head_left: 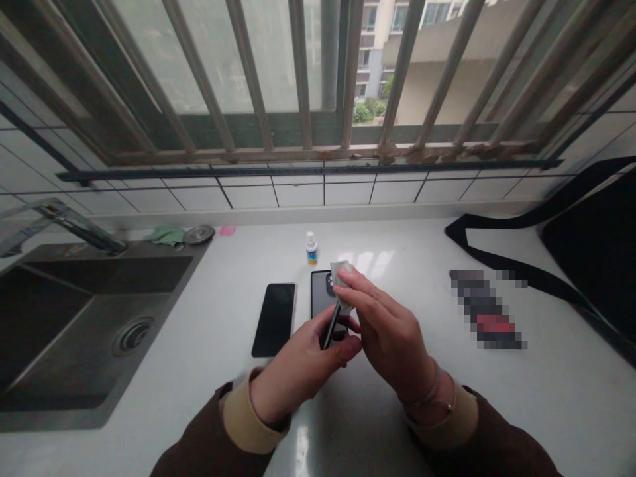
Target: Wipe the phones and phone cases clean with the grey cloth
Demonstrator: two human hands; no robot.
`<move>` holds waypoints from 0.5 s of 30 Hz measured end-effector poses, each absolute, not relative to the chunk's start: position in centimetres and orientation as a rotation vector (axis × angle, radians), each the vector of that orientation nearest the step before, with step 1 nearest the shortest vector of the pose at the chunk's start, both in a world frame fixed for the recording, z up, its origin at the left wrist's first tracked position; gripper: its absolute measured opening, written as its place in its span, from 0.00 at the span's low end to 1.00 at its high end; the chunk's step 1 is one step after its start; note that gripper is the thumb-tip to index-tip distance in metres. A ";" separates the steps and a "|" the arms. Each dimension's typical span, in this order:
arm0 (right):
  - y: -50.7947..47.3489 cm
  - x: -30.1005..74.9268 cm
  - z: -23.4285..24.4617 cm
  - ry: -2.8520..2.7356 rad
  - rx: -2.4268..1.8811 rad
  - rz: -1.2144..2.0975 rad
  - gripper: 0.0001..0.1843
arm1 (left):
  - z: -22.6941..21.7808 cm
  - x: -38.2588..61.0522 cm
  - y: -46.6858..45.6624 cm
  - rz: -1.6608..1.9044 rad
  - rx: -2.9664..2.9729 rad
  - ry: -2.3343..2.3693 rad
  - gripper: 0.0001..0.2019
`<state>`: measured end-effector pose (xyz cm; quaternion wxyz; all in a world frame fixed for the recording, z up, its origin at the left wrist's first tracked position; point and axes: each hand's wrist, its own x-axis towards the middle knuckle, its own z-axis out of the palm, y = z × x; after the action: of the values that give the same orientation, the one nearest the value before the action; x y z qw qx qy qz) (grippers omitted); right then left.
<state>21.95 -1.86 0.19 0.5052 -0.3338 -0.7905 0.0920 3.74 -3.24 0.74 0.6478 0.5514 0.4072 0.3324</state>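
My left hand (298, 368) grips a thin dark phone (330, 326) by its lower end, held on edge above the white counter (397, 397). My right hand (385, 331) presses a small grey cloth (342, 278) against the upper end of that phone, fingers closed on the cloth. A second black phone (275, 319) lies flat, screen up, just left of my hands. A third dark phone (320, 291) lies flat behind them, partly hidden by the held phone. A small white bottle (311, 248) with a blue label stands upright beyond the phones.
A steel sink (89, 324) with a tap (74, 225) fills the left. A green cloth (166, 234) and a drain strainer (199, 234) lie at its far corner. A black bag with a strap (591, 245) and a blurred-out object (487, 311) sit at right. Barred window behind.
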 end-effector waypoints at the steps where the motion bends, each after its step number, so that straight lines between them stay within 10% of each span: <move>1: -1.9 22.0 0.3 -1.855 -0.807 0.256 0.29 | 1.0 3.7 -3.3 0.743 1.236 0.895 0.23; 15: -0.1 22.9 0.0 -1.250 -1.002 1.132 0.17 | 1.4 3.6 -3.5 0.854 0.657 0.596 0.33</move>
<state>22.89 -0.09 0.01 0.5564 -0.4243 -0.5295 0.4796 3.59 -3.47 1.36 0.8164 0.3081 0.2795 0.4005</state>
